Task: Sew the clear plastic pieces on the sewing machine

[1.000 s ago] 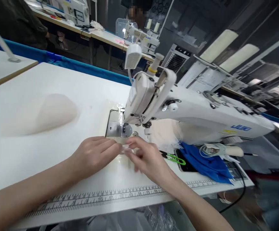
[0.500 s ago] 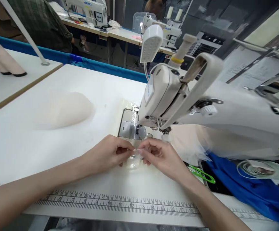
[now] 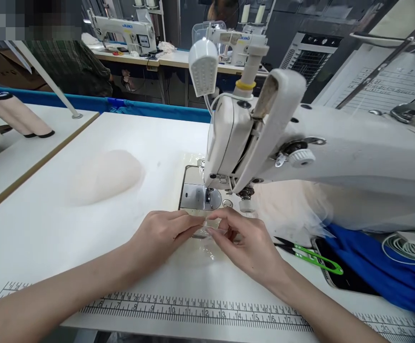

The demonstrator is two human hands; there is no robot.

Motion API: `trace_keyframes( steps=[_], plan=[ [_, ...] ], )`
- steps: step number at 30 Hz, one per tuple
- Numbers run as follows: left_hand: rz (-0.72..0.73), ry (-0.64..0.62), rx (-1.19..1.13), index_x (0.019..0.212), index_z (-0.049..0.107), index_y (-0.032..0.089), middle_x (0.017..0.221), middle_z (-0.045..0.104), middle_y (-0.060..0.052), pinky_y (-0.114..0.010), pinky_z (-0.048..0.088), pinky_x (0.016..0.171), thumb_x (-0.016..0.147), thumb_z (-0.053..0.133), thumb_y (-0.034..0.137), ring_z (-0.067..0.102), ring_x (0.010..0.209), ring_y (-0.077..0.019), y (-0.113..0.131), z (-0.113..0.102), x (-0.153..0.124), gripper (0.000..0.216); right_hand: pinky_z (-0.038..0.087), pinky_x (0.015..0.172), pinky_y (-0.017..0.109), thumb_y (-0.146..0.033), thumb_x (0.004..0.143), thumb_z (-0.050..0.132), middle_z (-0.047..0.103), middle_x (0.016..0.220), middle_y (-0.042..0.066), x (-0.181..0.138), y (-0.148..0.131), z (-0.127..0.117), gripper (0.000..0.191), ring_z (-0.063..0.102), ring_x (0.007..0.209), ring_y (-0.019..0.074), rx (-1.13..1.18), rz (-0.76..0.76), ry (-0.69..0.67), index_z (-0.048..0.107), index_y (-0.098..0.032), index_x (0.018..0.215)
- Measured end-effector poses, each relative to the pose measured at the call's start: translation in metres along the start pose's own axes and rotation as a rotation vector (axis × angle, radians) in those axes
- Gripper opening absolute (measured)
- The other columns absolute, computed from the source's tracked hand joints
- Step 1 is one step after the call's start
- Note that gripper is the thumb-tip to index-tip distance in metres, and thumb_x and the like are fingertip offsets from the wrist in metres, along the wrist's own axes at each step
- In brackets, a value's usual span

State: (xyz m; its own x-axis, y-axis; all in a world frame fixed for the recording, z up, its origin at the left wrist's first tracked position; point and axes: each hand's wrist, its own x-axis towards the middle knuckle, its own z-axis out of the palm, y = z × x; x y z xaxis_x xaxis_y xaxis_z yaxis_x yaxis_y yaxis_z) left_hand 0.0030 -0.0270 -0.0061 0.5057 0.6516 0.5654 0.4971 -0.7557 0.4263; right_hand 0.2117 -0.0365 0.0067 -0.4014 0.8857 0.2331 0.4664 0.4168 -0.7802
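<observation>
Just in front of the sewing machine (image 3: 282,152), my two hands meet with their fingertips almost touching. My left hand (image 3: 166,233) is closed in a pinch, palm down, on one side of a small translucent piece (image 3: 205,224). The other side of it is pinched between thumb and index finger of my right hand (image 3: 246,236), whose remaining fingers curl under. What kind of piece it is cannot be made out. The metal needle plate (image 3: 193,193) and presser foot (image 3: 207,195) lie right behind my fingertips, with clear film (image 3: 207,247) on the tabletop beneath.
A sheer pale fabric piece (image 3: 110,176) lies at left. Pale tulle (image 3: 293,207) is bunched under the machine arm. At right are green-handled thread snips (image 3: 318,259), a phone (image 3: 350,274) and blue cloth (image 3: 357,252). A printed ruler (image 3: 193,312) runs along the front edge. A person (image 3: 71,66) sits beyond.
The view has shifted a little, showing more of the snips and phone. My left fingers have straightened and lie flatter; both hands stay together at the translucent piece.
</observation>
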Motion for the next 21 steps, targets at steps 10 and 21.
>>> trace_keyframes(
  steps=[10, 21],
  plan=[
    [0.093, 0.082, 0.120, 0.088, 0.062, 0.017, 0.060, 0.062, 0.007, -0.017, 0.039, 0.045, 0.093, 0.056, 0.016, 0.051, 0.046, -0.0048, 0.003, 0.000, 0.002, 0.008, 0.041, 0.050, 0.017, -0.018, 0.091, 0.050, 0.046, 0.060, -0.007, -0.004, -0.003, 0.002, 0.013, 0.049, 0.051, 0.0072, 0.034, 0.006, -0.092, 0.056, -0.021, 0.102],
    [-0.188, -0.069, -0.077, 0.078, 0.064, 0.019, 0.058, 0.063, 0.006, -0.018, 0.037, 0.046, 0.091, 0.058, 0.024, 0.051, 0.047, -0.0068, 0.013, -0.007, 0.005, 0.014, 0.040, 0.055, 0.021, -0.025, 0.096, 0.047, 0.067, 0.076, 0.001, -0.001, -0.007, -0.012, 0.021, 0.054, 0.059, 0.0091, 0.025, -0.054, -0.102, 0.066, -0.019, 0.092]
  ],
)
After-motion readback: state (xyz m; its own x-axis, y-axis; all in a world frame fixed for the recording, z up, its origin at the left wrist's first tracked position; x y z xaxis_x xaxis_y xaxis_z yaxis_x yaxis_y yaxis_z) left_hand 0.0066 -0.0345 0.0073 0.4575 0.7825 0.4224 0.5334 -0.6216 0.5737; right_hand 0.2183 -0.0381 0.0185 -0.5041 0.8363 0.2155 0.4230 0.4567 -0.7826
